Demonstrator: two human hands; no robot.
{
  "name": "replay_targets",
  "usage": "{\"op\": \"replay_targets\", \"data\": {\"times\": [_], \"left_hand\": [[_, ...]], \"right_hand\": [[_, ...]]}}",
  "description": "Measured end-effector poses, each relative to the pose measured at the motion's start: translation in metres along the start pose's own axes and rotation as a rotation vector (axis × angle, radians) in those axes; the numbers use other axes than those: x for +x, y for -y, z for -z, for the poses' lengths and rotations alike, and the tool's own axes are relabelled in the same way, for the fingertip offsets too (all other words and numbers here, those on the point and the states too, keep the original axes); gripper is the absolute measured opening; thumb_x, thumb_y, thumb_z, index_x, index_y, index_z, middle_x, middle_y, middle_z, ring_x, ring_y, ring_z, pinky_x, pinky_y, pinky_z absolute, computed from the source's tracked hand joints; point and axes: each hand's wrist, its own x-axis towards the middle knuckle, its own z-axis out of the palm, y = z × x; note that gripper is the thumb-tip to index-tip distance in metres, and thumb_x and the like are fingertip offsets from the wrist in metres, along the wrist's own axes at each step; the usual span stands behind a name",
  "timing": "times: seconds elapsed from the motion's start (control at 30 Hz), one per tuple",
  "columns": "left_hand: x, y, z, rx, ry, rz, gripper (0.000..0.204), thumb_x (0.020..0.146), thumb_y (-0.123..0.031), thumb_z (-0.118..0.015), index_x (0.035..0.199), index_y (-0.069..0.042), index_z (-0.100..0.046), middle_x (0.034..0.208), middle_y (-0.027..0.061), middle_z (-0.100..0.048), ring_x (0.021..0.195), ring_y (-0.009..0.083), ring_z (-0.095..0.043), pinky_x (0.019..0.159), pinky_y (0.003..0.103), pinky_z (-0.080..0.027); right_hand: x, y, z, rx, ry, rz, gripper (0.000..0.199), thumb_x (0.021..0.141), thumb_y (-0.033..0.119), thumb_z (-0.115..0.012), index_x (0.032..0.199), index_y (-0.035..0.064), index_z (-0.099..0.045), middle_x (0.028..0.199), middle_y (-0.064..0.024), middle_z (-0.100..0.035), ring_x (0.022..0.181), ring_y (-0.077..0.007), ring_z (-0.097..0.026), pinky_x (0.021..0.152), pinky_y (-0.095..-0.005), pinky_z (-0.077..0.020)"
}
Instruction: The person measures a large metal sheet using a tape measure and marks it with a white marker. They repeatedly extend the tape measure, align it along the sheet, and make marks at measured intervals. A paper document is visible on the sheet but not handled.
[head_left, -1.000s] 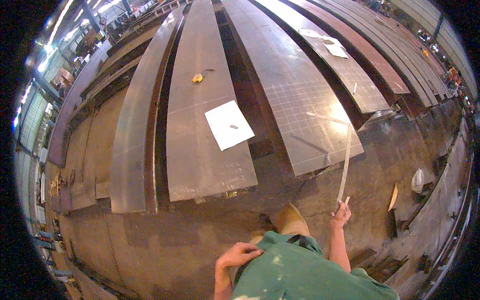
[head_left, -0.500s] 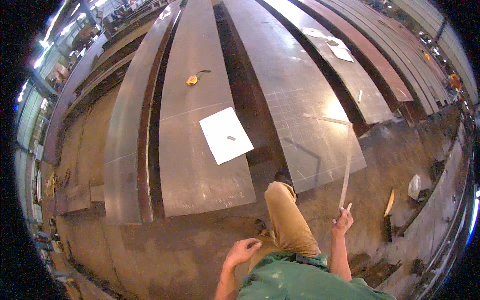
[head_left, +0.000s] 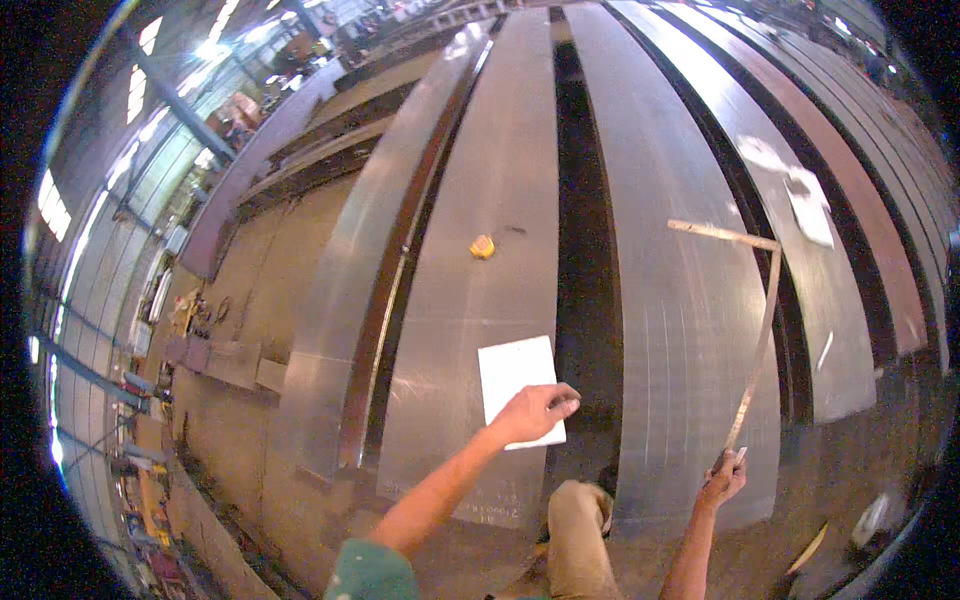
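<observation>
My left hand (head_left: 537,412) reaches over a white paper sheet (head_left: 515,365) lying on a grey steel beam. Its fingers are curled in, and I cannot make out what, if anything, is in them. The small dark block seen on the sheet earlier is out of sight. My right hand (head_left: 724,480) grips the end of the long leg of a carpenter's square (head_left: 757,358), held above the neighbouring beam. A short white stick (head_left: 740,455), like chalk, pokes up from the same fingers. Farther along the paper's beam sits a yellow tape measure (head_left: 482,246).
Long steel beams (head_left: 660,210) run away from me, with dark gaps (head_left: 585,220) between them. More papers (head_left: 810,215) and a white stick (head_left: 824,351) lie on a beam at right. My bent knee (head_left: 580,510) is near the beam ends. A yellowish offcut (head_left: 808,548) rests at lower right.
My left hand has gone from near my body out over the paper. The view has swung left, shifting the beams rightward. My right hand still holds the square, now farther forward.
</observation>
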Motion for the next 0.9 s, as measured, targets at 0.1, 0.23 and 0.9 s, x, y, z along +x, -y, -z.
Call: {"op": "replay_targets", "data": {"times": [0.1,0.23,0.9], "left_hand": [[0.002,-0.033,0.038,0.004,-0.015,0.056,0.043,0.097,-0.041,-0.056,0.125,-0.010,-0.063,0.113,0.0153,-0.069,0.105,0.0306,-0.066,0.092,0.040,-0.051],[-0.065,0.040,0.078,-0.060,-0.085,0.302,0.045,0.095,-0.040,-0.059,0.126,-0.006,-0.063,0.118,0.0174,-0.068,0.109,0.0308,-0.065,0.095,0.040,-0.051],[0.075,0.018,0.155,0.146,-0.067,-0.094,0.033,0.096,-0.036,-0.053,0.120,-0.014,-0.061,0.100,0.0182,-0.065,0.099,0.0385,-0.063,0.086,0.052,-0.050]], "right_hand": [[0.031,0.067,-0.056,0.040,0.095,-0.052,0.017,0.089,0.020,-0.066,0.079,0.0076,-0.059,0.062,0.0036,-0.044,0.047,-0.0077,-0.039,0.039,-0.0250,-0.0320],[0.025,0.114,-0.097,-0.051,0.302,-0.174,0.023,0.089,0.021,-0.067,0.075,0.0081,-0.054,0.059,0.0039,-0.043,0.045,-0.0076,-0.038,0.037,-0.0248,-0.0305],[-0.157,0.094,-0.373,0.111,0.559,-0.050,0.019,0.088,0.014,-0.069,0.073,0.0062,-0.062,0.066,0.0019,-0.058,0.054,-0.0084,-0.049,0.046,-0.0276,-0.0383]]}}
